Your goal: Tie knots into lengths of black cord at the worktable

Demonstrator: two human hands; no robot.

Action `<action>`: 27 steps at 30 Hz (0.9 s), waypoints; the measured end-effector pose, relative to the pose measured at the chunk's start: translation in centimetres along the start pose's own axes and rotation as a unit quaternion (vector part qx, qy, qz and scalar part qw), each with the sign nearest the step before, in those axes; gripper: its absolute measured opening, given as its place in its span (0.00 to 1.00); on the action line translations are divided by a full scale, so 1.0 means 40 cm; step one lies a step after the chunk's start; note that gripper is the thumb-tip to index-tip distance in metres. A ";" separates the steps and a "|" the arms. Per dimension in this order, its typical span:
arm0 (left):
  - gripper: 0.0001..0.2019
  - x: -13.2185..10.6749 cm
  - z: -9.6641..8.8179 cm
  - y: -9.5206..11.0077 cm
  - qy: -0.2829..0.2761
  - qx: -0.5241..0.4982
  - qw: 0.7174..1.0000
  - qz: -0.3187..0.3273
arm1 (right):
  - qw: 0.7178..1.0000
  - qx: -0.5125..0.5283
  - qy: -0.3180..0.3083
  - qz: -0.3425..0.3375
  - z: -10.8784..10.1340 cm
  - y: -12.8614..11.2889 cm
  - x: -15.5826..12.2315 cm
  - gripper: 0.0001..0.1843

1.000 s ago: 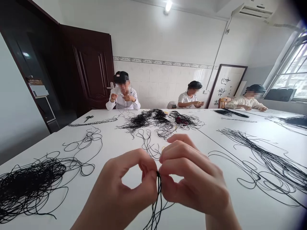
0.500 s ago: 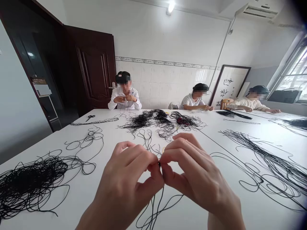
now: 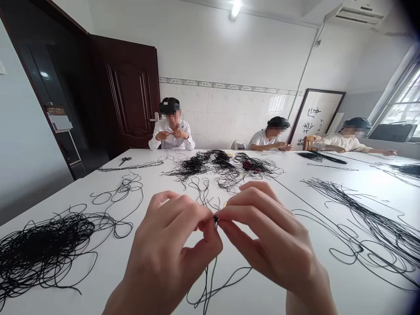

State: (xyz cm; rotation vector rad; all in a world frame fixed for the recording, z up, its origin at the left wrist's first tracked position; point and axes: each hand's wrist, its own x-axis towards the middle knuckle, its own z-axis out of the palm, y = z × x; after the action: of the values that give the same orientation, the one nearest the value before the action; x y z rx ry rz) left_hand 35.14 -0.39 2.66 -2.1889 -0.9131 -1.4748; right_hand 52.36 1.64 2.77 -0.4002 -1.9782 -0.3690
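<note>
My left hand (image 3: 170,249) and my right hand (image 3: 269,240) meet above the white table (image 3: 98,284). Their thumbs and fingertips pinch a small dark knot of black cord (image 3: 215,218). Thin strands of that cord (image 3: 210,284) hang below the fingers and loop down onto the tabletop. A large tangled heap of black cord (image 3: 42,249) lies to the left of my left hand. A long spread of black strands (image 3: 370,223) lies to the right of my right hand.
A further tangle of black cord (image 3: 203,166) lies mid-table, with a dark red bundle (image 3: 252,166) in it. Scissors (image 3: 124,160) lie at the far left. Several seated people work at the far side, including a person in a white shirt (image 3: 171,138).
My hands have risen slightly and closed in around the pinched cord, with the left fingers no longer forming an open ring. The room has shifted a little rightward in view.
</note>
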 end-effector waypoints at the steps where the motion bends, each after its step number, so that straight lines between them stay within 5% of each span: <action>1: 0.11 0.001 0.000 -0.002 0.003 0.000 1.000 0.008 | 1.000 -0.001 -0.003 0.001 -0.001 -0.001 -0.001 0.06; 11: 0.11 -0.002 -0.007 -0.019 -0.053 -0.021 0.996 0.067 | 0.998 0.033 -0.057 -0.001 -0.007 0.003 -0.006 0.06; 15: 0.10 0.003 -0.012 -0.002 -0.065 -0.058 0.995 -0.048 | 1.000 0.012 -0.003 -0.022 0.011 -0.002 -0.005 0.09; 20: 0.10 0.014 -0.029 0.004 -0.123 -0.187 0.949 -0.223 | 0.998 0.005 0.060 -0.012 0.024 -0.015 0.000 0.12; 27: 0.06 0.005 -0.029 0.005 -0.153 -0.229 0.923 -0.268 | 0.999 -0.009 0.039 0.011 0.017 -0.009 -0.002 0.09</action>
State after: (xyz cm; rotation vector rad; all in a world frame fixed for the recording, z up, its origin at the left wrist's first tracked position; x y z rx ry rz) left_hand 34.51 -1.17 3.33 -2.7089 -1.4945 -1.7524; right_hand 51.71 1.60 2.39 -0.4118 -1.8939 -0.3835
